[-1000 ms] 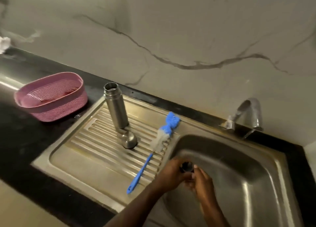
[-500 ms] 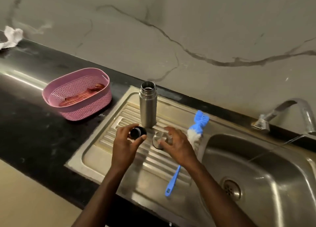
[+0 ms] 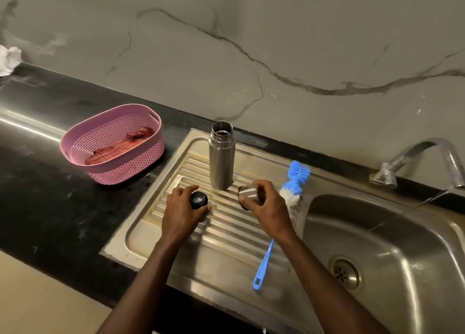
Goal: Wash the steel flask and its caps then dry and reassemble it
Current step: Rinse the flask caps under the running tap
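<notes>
Hands hover over the drainboard point(image 3: 226, 235): left hand point(image 3: 181, 211) grips black stopper point(image 3: 198, 200), right hand point(image 3: 266, 205) steel cap point(image 3: 248, 194).

Wall point(image 3: 302, 44): pale marble-effect cladding with dark grey veins, running behind the full length of the sink. Surface point(image 3: 37, 170): black polished stone, left of the sink, showing a broad light reflection and pale smears. Sink point(image 3: 392, 235): stainless steel, inset in the surface, ribbed drainboard point(image 3: 226, 235) on its left, round drain point(image 3: 343, 273) in the bowl. Tap point(image 3: 425, 157): metal, mounted behind the bowl. Floor point(image 3: 37, 303): beige, below the surface's front edge. Lighting dim and warm.
</notes>
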